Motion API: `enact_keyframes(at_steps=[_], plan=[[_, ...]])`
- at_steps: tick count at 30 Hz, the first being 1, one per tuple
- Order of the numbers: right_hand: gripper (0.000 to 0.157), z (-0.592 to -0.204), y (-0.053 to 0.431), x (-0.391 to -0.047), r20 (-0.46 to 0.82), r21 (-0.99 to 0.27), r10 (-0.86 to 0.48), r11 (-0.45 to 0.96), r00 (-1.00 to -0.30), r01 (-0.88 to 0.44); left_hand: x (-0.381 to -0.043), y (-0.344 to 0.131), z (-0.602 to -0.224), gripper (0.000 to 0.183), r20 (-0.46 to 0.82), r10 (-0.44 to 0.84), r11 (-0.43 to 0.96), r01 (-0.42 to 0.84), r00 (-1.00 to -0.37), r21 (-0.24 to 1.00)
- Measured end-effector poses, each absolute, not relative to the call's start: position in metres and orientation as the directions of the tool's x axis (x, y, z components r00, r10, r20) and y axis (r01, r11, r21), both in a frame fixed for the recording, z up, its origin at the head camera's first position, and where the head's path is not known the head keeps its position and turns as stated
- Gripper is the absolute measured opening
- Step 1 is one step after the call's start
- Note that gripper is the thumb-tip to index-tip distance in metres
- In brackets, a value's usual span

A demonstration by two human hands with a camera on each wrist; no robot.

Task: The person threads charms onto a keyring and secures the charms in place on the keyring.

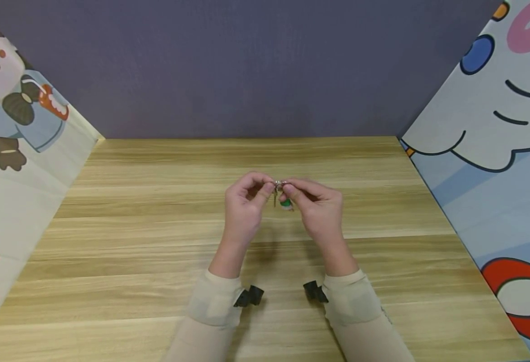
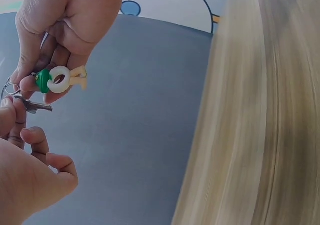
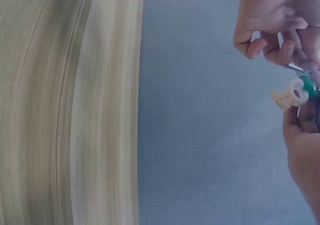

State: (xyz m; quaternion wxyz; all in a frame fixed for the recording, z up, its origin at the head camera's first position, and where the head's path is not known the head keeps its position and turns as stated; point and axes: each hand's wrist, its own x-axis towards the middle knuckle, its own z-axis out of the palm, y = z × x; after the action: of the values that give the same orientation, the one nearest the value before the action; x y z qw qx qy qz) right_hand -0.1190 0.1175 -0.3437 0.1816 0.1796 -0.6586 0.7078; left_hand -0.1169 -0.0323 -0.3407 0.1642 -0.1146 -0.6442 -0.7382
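Observation:
Both hands are raised above the table, their fingertips almost meeting. Between the thumb and index finger of my left hand (image 1: 242, 208) is the head of a small metal key (image 2: 37, 106), its blade pointing away. My right hand (image 1: 323, 208) pinches the thin metal key ring (image 2: 12, 88) beside it. From the ring hangs a small figurine keychain (image 2: 60, 80) with a green top, a white ring-shaped middle and pale legs, close under the right fingers. Fingertips partly hide the spot where key and ring meet.
A wood-grain table (image 1: 134, 241) spreads below the hands. A plain dark grey-blue wall (image 1: 247, 65) stands behind it, and cartoon-printed panels (image 1: 487, 201) flank both sides. Small black devices (image 1: 249, 296) are strapped at the sleeve cuffs.

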Motion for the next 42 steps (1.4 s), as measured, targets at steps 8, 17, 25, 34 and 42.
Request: enact_keyframes(at_steps=[8,17,25,34,42], plan=[[0.012,-0.343,0.118,-0.117,0.502,-0.864,0.018,-0.027,-0.865,-0.502,-0.116,-0.031,-0.342,0.008,0.357,-0.076,-0.153,0.364,-0.931,0.919],[0.005,-0.341,0.125,-0.122,0.715,-0.652,-0.063,0.297,-0.696,-0.697,-0.115,-0.038,-0.344,0.011,0.475,0.003,0.102,0.473,-0.880,0.875],[0.004,-0.337,0.128,-0.124,0.852,-0.392,-0.144,0.463,-0.504,-0.795,-0.118,-0.043,-0.338,0.005,0.731,0.064,0.326,0.707,-0.679,0.628],[0.003,-0.335,0.127,-0.123,0.877,-0.363,-0.126,0.459,-0.464,-0.811,-0.115,-0.041,-0.335,0.006,0.817,0.099,0.492,0.742,-0.568,0.456],[0.003,-0.334,0.125,-0.122,0.877,-0.382,-0.109,0.434,-0.469,-0.816,-0.115,-0.041,-0.333,0.008,0.804,0.125,0.525,0.727,-0.581,0.443]])
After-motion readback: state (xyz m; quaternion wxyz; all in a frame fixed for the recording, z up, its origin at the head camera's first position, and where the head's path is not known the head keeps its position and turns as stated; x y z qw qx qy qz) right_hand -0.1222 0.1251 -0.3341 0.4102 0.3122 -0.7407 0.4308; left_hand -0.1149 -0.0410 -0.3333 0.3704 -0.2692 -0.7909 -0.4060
